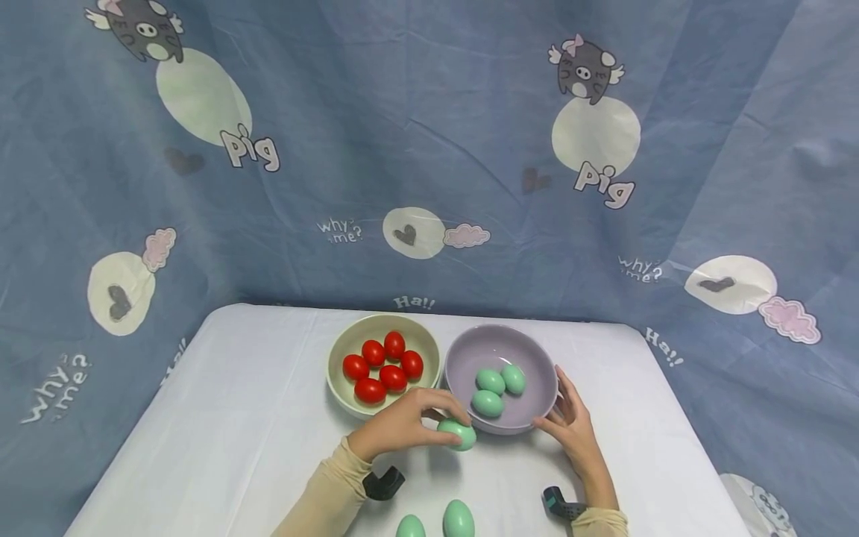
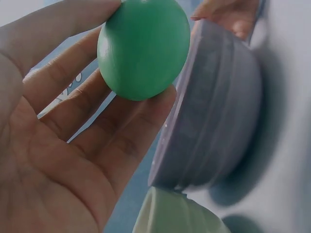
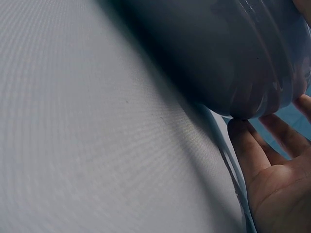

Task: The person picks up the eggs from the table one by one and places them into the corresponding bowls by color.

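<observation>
My left hand (image 1: 409,424) pinches a green egg (image 1: 456,434) between thumb and fingers, just in front of the lilac bowl (image 1: 499,428). Seen from the left wrist, the smooth green egg (image 2: 144,48) sits at the fingertips, beside the bowl's wall (image 2: 209,107). Three more green eggs (image 1: 490,381) lie inside that bowl. With spread fingers my right hand (image 1: 570,421) touches the bowl's right outer side. The right wrist view has its fingertips against the bowl's outer wall (image 3: 218,53).
To the left, a pale green bowl (image 1: 335,388) holds several red eggs (image 1: 370,391). Near the front lie two green eggs (image 1: 459,518) on the white table (image 1: 221,432). A blue patterned cloth (image 1: 429,149) hangs behind the table.
</observation>
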The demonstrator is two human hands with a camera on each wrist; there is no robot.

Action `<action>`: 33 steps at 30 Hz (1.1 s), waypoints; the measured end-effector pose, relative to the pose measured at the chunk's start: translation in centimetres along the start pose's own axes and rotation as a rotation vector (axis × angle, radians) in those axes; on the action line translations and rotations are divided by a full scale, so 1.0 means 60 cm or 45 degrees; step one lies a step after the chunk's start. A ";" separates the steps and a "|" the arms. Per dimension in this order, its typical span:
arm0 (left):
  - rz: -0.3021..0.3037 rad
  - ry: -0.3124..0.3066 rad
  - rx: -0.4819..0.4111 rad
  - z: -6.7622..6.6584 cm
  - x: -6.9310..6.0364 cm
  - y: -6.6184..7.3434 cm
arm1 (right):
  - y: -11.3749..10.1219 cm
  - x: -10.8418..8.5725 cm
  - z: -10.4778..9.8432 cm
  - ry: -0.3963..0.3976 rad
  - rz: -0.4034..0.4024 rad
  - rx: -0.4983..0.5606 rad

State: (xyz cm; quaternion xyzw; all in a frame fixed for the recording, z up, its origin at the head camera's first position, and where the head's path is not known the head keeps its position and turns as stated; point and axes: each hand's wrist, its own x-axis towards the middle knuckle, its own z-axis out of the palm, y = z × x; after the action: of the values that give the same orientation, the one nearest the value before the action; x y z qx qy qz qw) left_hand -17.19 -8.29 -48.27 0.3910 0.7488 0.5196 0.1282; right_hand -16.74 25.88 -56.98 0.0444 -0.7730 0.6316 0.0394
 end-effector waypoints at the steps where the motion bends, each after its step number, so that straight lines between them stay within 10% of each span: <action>1: -0.015 0.005 -0.009 -0.002 0.006 0.002 | 0.000 0.000 0.000 0.000 -0.001 0.002; 16: -0.108 0.024 0.010 -0.044 0.132 0.000 | 0.000 0.002 0.000 0.005 0.008 0.005; 33: -0.155 -0.120 0.313 -0.031 0.264 -0.045 | 0.001 0.001 -0.001 -0.012 -0.011 0.000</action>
State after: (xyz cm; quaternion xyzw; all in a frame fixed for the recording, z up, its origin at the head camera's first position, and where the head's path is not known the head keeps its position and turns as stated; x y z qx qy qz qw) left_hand -29.98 1.42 -46.48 0.3816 0.8222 0.3965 0.1455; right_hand -16.77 25.96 -57.01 0.0508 -0.7729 0.6313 0.0384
